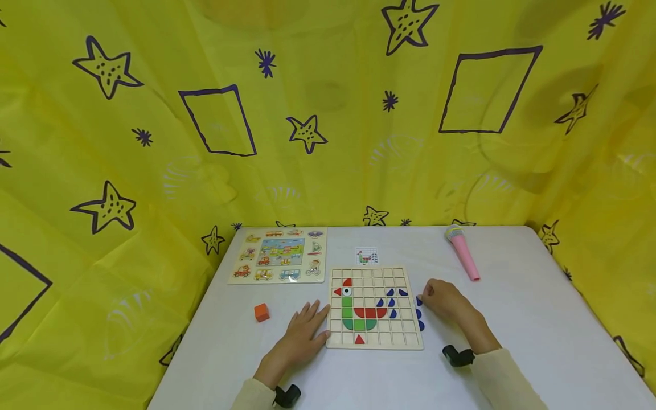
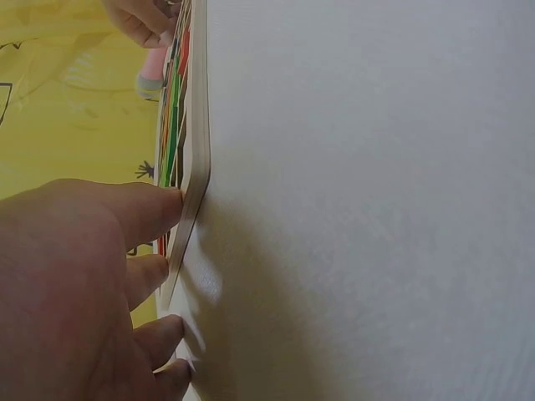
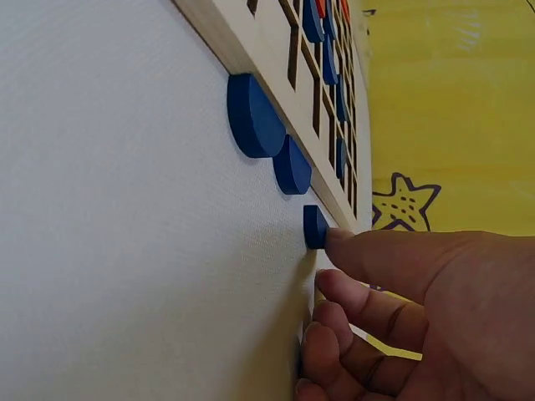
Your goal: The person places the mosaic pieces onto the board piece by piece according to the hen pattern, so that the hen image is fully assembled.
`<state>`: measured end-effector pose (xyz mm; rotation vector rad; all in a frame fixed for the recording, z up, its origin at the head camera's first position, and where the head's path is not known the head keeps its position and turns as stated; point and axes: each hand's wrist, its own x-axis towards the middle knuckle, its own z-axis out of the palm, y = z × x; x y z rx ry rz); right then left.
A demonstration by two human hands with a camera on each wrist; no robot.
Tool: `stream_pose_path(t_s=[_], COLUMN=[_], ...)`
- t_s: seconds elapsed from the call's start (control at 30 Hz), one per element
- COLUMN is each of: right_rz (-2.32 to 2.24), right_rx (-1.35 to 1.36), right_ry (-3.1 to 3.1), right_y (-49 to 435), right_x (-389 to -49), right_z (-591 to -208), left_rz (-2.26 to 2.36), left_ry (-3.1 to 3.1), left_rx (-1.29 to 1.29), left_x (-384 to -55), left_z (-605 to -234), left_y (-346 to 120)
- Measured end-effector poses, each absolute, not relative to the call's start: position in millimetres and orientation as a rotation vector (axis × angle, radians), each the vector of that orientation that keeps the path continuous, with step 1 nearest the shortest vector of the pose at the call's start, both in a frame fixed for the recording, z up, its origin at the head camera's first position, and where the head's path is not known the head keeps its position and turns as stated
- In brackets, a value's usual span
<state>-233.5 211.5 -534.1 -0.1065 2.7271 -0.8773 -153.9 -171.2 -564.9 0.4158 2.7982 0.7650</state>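
A square wooden grid board holds red, green and blue pieces forming a bird, with an eye piece at its head. My left hand lies spread at the board's left side; in the left wrist view its thumb touches the board's edge. Beyond the right edge, my right hand has its thumb at a small blue piece. Its other fingers bend loosely below, apart from that piece. Two blue half-round pieces lie along the same edge.
Behind the board lies a small picture card showing a bird pattern. A vehicle picture puzzle is at the back left, an orange cube nearer the front. A pink microphone lies at the back right. Yellow cloth surrounds the table.
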Motion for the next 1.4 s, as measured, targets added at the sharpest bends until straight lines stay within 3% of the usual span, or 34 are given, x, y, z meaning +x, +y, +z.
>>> stream_pose_path(t_s=[0.83, 1.4], right_rz=[-0.927, -0.86], right_rx=[-0.234, -0.117], right_ry=[2.9, 2.838], right_y=[219.8, 230.6], right_x=[-234.1, -233.4], right_z=[-539.1, -537.0], left_rz=[0.752, 0.768], left_ry=[2.793, 2.79], left_rx=[0.436, 0.432], left_x=[-155.5, -155.6], left_z=[-563.9, -565.6], left_y=[-172.9, -172.6])
